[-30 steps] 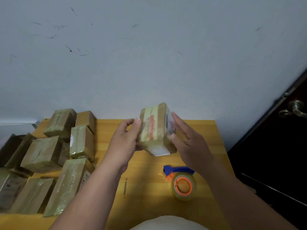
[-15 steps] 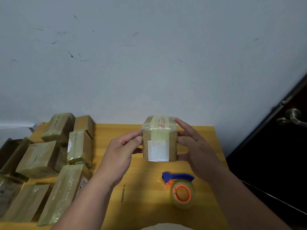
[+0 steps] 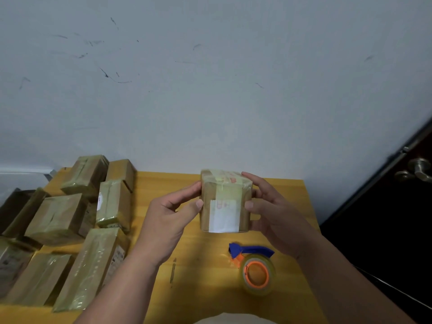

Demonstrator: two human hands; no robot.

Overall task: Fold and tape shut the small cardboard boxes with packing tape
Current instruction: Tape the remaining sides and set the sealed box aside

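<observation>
Cardboard box point(image 3: 225, 202) taped, white label facing me, over yellow table point(image 3: 163, 183) | left hand point(image 3: 168, 220) and right hand point(image 3: 275, 216) grip its sides | tape roll point(image 3: 257, 274) nearer me | box base possibly touching table, I can't tell | taped boxes point(image 3: 70, 220) far left

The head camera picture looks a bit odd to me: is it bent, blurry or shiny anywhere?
Head view: wide-angle lens bends the door edge and table rim; the picture is soft overall, so print on the box is unreadable; taped boxes on the left show glare; the arms cast soft shadows on the table.
</observation>
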